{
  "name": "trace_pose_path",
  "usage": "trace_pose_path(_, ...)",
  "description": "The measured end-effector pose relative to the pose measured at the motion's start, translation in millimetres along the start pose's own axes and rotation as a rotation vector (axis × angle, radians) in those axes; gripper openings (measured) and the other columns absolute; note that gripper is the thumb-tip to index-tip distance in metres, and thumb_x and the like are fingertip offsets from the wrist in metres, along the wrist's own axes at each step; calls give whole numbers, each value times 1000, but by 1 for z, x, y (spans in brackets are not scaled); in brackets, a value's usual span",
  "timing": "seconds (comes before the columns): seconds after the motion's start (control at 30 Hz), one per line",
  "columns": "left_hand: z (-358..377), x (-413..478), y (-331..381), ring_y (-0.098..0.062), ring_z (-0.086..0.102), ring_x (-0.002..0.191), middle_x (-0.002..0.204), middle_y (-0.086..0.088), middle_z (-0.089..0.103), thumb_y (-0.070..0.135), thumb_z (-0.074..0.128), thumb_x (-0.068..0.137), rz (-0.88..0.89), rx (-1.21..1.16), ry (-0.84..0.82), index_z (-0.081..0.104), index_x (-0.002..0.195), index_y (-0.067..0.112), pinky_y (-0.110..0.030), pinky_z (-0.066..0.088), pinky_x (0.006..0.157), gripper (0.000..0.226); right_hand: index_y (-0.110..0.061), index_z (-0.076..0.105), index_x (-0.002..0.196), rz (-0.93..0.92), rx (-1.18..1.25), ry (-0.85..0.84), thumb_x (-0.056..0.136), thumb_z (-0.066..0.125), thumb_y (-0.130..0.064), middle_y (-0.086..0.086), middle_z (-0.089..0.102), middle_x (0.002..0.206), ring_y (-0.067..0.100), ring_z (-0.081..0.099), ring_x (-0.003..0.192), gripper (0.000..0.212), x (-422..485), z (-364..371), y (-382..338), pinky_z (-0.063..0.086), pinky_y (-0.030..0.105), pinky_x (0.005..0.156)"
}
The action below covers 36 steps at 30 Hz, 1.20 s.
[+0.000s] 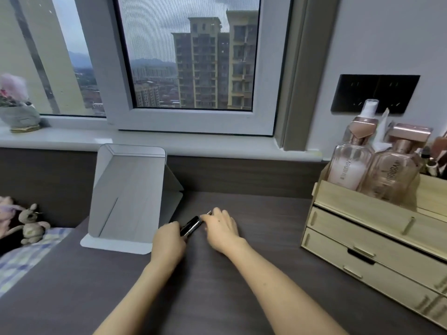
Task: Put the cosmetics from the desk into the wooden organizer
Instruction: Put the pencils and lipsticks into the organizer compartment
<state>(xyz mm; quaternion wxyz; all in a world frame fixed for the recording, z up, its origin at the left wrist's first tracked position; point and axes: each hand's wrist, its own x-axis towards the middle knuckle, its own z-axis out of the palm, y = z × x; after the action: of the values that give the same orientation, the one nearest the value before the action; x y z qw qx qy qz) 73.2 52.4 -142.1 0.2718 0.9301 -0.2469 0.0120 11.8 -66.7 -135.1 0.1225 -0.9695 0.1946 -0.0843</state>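
Slim black cosmetic pens (192,226) lie together on the dark desk (205,286), just right of the mirror. My left hand (169,243) grips their near end. My right hand (221,229) pinches the far end, where a thin silver tip (208,213) pokes out. The pale wooden organizer (377,240) stands at the desk's right side, with two shut drawers and an open top tray. Two clear bottles with rose-gold caps (375,170) stand in that tray, and brushes (435,155) stick up behind them.
A white folding mirror (128,197) stands just left of my hands. On the sill at the far left sits a grey plant pot (20,117). Plush toys (29,223) lie on a checked blanket beyond the desk's left edge. A black socket panel (375,93) is on the wall.
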Motion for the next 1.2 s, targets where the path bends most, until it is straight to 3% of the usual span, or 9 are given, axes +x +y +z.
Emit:
trace_pose_path(0.17, -1, -4, 2, -31, 58, 95, 100, -13, 64, 20, 56, 87, -38, -42, -59, 59, 98, 5, -37, 46, 77, 19, -23, 61, 110, -68, -62, 78, 89, 56, -35, 7, 48, 117, 28, 42, 111, 25, 4, -2, 22, 36, 37, 93)
trace_pose_path(0.27, -7, -10, 6, -27, 61, 94, 99, -9, 65, 21, 57, 88, -72, -174, -81, 61, 103, 10, -31, 42, 73, 19, -23, 65, 98, -76, 132, -27, 83, 64, -38, 2, 56, 107, 20, 47, 103, 21, -4, -15, 39, 38, 30, 90)
trace_pose_path(0.4, -24, -19, 10, 0, 58, 47, 67, -5, 65, 12, 57, 90, -127, -699, -240, 61, 79, 9, -17, 42, 50, 13, -17, 66, 86, -71, 646, -74, 84, 67, -18, -7, 59, 73, 4, 51, 64, 2, -26, -46, 52, 41, 16, 61)
trace_pose_path(0.6, -43, -36, 49, -2, 52, 50, 60, 3, 65, 14, 57, 90, -110, -1032, -379, 67, 89, 3, -18, 39, 57, 15, -8, 58, 89, -87, 1008, 143, 91, 50, 6, 11, 60, 73, 6, 61, 55, 16, -64, -116, 56, 51, 19, 54)
trace_pose_path(0.83, -47, -45, 102, -10, 53, 65, 65, 5, 65, 16, 54, 92, 13, -1164, -316, 70, 87, 14, -24, 37, 63, 17, -31, 51, 88, -202, 776, 768, 90, 57, -10, 0, 66, 71, 10, 65, 62, 22, -131, -227, 75, 52, 19, 58)
trace_pose_path(0.93, -48, -47, 122, -13, 39, 65, 64, 4, 50, 19, 56, 90, 75, -1149, -272, 72, 88, 17, -26, 30, 61, 16, -43, 47, 83, -83, 460, 1138, 82, 58, -34, 1, 67, 79, 17, 67, 71, 15, -161, -287, 108, 55, 35, 64)
trace_pose_path(1.0, -50, -50, 137, -16, 36, 67, 68, 1, 44, 21, 57, 89, 140, -1162, -250, 72, 92, 19, -27, 27, 60, 15, -40, 48, 85, 18, 300, 1207, 79, 56, -35, 7, 66, 85, 26, 66, 76, 11, -165, -316, 135, 55, 44, 69)
trace_pose_path(1.13, -50, -55, 167, 0, 46, 57, 58, 19, 53, 23, 59, 88, 260, -1178, -172, 69, 103, 24, -16, 36, 61, 18, -22, 60, 100, 122, 79, 1154, 82, 57, -25, 3, 62, 86, 17, 59, 77, 18, -172, -351, 176, 48, 19, 70)
trace_pose_path(1.2, -51, -59, 180, 6, 47, 54, 58, 20, 55, 22, 60, 88, 309, -1185, -157, 69, 102, 26, -6, 39, 57, 17, -23, 59, 96, 156, 73, 1231, 80, 55, -27, 0, 61, 82, 17, 59, 75, 18, -181, -362, 186, 51, 28, 73)
